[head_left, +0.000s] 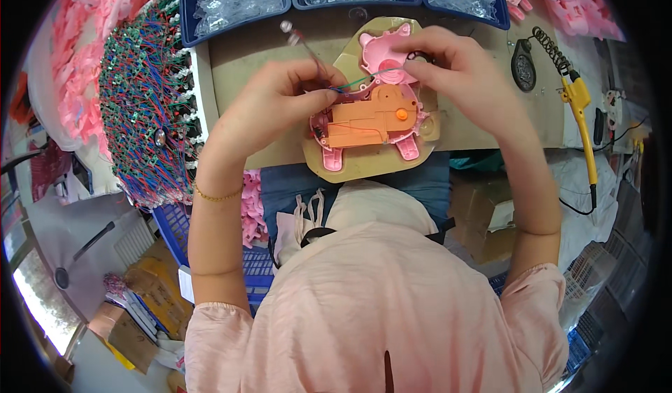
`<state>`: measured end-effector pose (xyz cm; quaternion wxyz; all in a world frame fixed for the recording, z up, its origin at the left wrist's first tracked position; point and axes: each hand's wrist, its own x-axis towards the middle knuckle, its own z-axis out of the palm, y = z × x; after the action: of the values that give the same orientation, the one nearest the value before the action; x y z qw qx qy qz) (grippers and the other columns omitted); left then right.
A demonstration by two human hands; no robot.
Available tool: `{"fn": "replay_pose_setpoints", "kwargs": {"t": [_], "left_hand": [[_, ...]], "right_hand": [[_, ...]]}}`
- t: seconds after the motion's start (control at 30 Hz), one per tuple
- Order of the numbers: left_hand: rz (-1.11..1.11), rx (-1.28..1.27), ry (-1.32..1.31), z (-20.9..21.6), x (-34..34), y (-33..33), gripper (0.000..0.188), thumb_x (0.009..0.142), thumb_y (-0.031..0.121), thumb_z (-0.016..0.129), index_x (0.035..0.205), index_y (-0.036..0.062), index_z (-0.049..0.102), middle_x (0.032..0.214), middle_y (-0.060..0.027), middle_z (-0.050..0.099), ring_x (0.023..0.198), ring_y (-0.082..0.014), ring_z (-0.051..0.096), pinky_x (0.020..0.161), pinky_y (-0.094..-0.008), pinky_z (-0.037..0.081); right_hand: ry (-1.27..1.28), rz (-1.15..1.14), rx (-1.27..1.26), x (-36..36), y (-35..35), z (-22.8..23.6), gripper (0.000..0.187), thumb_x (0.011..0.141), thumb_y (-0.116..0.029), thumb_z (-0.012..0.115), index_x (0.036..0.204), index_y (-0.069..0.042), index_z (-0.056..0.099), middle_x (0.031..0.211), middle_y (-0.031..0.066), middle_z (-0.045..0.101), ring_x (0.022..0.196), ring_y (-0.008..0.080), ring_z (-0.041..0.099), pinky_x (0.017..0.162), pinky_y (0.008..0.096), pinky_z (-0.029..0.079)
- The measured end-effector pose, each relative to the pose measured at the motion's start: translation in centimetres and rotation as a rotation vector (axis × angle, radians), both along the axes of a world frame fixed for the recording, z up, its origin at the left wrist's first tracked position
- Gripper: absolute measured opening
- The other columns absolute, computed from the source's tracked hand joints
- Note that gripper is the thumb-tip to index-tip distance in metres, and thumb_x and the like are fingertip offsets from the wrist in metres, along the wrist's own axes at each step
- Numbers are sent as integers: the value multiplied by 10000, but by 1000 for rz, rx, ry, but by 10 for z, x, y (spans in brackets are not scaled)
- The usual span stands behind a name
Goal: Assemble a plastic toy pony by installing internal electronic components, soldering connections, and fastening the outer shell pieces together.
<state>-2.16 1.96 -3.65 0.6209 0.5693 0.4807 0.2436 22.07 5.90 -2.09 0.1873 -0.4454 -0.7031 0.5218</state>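
Note:
A pink plastic toy shell [409, 148], shaped like an animal with a head and legs, lies open side up in a tan holder [329, 171]. Inside its body sits an orange mechanism box [357, 128] with a small orange knob. Thin coloured wires [360, 81] run across the shell's neck. My left hand [290, 95] pinches the wires at the body's upper left edge; a bundle with a white connector [285, 26] sticks up past it. Over the shell's head, my right hand [448, 64] has its fingertips closed near the green wire's end and a dark round part.
Blue bins [301, 4] of clear plastic pieces line the back. A large heap of wired circuit boards [143, 106] is at left, with pink shells [77, 50] beyond. On the right lie a yellow soldering iron [577, 102] and a dark oval stand [523, 64].

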Motion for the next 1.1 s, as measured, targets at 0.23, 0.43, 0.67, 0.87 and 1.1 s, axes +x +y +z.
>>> {"fn": "replay_pose_setpoints", "kwargs": {"t": [0.23, 0.43, 0.67, 0.87, 1.1], "left_hand": [[2, 49, 77, 8, 7, -7, 201, 835, 59, 554, 997, -47, 609, 764, -24, 606, 638, -56, 535, 592, -214, 468], [21, 90, 37, 0, 0, -7, 225, 798, 18, 506, 993, -31, 608, 767, -30, 611, 631, -65, 560, 599, -224, 484], [64, -10, 26, -2, 1, -10, 221, 798, 35, 501, 985, -28, 602, 769, -24, 603, 618, -52, 527, 584, -215, 470], [128, 63, -21, -4, 5, -13, 213, 824, 61, 521, 1009, -17, 593, 800, -22, 601, 623, -45, 515, 568, -210, 453], [127, 29, 4, -1, 8, -12, 216, 826, 57, 516, 1017, -9, 591, 795, -17, 602, 611, -52, 507, 575, -222, 446]], "right_hand": [[-204, -49, 676, 0, -8, -17, 239, 769, -113, 660, 984, -18, 616, 930, 78, 588, 705, 191, 544, 655, 278, 445], [-135, 116, 720, -1, 4, -23, 203, 770, -100, 643, 958, -27, 619, 953, 84, 590, 774, 222, 568, 686, 294, 458], [-207, 110, 491, -6, 2, -17, 192, 748, -46, 627, 936, -29, 600, 920, 77, 566, 808, 259, 570, 706, 316, 463], [-304, 295, 561, -10, 9, -10, 166, 727, -20, 622, 885, -18, 573, 862, 94, 534, 788, 266, 563, 691, 332, 462], [-348, 310, 570, -17, 20, -1, 113, 734, -27, 613, 803, -12, 525, 805, 100, 531, 749, 269, 558, 634, 341, 445]]}}
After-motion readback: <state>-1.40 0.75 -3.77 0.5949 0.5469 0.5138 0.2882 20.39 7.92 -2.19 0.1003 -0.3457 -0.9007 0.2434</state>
